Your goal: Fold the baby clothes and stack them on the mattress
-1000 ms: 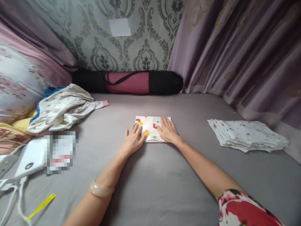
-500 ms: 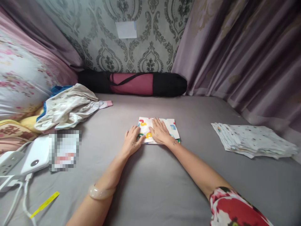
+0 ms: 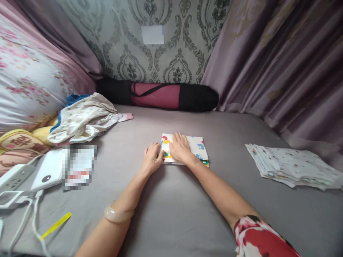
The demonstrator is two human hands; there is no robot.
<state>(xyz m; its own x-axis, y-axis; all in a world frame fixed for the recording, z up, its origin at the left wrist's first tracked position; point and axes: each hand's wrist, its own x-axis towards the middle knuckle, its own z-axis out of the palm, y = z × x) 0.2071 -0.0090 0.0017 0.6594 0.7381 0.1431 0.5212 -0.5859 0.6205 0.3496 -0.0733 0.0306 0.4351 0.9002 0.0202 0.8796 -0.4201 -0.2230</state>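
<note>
A folded white cloth (image 3: 199, 149) printed with red, yellow, blue and green figures lies flat on the grey sheet in the middle. On top of it rests my right hand (image 3: 181, 148), open, its fingers stretched toward the far edge. My left hand (image 3: 152, 157) is at the cloth's left edge, palm down. Its thumb touches that edge, and its fingers are slightly bent, apart from a grip. Layers of the cloth show along the near edge and the right corner.
A folded stack of white printed cloths (image 3: 292, 164) lies to the right. On the left are a crumpled heap of clothes (image 3: 85, 117), a white device (image 3: 50, 169), a power strip (image 3: 17, 176) and cables. A long black and maroon bag (image 3: 158, 95) lies against the wall.
My right hand has slid slightly left over the cloth, and my left hand has drawn back a little from its left edge. The camera view has shifted left.
</note>
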